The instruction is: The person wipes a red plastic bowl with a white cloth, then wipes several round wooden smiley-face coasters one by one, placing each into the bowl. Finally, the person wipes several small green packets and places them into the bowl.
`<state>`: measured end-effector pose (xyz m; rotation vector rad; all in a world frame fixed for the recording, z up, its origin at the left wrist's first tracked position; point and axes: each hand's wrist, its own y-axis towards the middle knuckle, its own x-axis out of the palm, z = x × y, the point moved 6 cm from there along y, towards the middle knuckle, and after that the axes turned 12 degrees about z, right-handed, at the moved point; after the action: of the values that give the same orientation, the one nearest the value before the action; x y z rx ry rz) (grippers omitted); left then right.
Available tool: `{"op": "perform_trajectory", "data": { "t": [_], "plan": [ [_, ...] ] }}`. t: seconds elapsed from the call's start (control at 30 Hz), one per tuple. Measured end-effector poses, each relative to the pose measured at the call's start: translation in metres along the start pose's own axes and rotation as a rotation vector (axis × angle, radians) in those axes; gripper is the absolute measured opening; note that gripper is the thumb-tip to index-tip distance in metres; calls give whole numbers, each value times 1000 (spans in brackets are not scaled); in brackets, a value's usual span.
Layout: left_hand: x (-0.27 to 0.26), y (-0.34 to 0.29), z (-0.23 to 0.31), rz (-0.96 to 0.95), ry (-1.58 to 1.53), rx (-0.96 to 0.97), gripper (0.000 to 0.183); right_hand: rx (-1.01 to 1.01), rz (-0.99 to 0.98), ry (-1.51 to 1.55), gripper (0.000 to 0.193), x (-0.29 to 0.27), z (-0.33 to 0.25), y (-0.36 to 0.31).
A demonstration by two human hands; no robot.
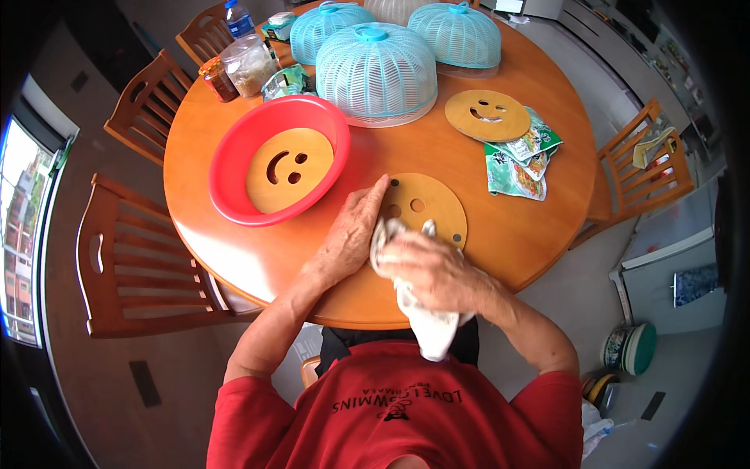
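A round tan smiley-face mat (437,199) with cut-out holes and dark dots lies near the front of the table. Along its left edge rests my left hand (355,227), fingers stretched out together, touching the rim. My right hand (437,270) is closed around a white cloth (430,324) and presses it on the near part of the mat; the cloth's loose end hangs down past the table edge. To the left, a red basin (226,176) holds a second smiley mat (269,176). Another smiley mat (469,117) sits at the right, partly over green packets (516,184).
Blue mesh food covers (375,74) stand at the back of the round wooden table (234,258). A clear jar (248,66), a red-brown jar (217,80) and a water bottle (239,19) are at the back left. Wooden chairs (148,250) surround the table.
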<state>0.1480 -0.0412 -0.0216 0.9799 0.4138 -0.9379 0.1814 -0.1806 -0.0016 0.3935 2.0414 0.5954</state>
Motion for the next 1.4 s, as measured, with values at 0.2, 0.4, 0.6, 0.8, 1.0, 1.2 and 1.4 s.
{"op": "perform_trajectory", "data": {
  "t": [0.2, 0.4, 0.6, 0.8, 1.0, 1.2, 1.4],
  "plan": [
    [-7, -4, -2, -75, -109, -84, 77, 31, -26, 68, 26, -23, -11, -10],
    [-9, -4, -1, -90, -81, -66, 89, 275, 176, -287, 36, -30, 42, 13],
    [-7, -6, -4, -112, -109, -100, 106, 55, 97, -218, 38, -10, 24, 20],
    [-8, -12, 2, -83, -56, -135, 108, 227, 37, -275, 39, -51, 43, 2],
    [-11, -7, 10, -57, -123, -110, 117, 281, 457, -303, 38, -42, 56, 46],
    [-12, -10, 9, -3, -136, -131, 115, 176, 228, -411, 40, -1, 89, 71],
    [-7, -13, 14, -57, 129, 23, 71, 389, 100, -605, 42, -44, 104, 20]
  ]
}}
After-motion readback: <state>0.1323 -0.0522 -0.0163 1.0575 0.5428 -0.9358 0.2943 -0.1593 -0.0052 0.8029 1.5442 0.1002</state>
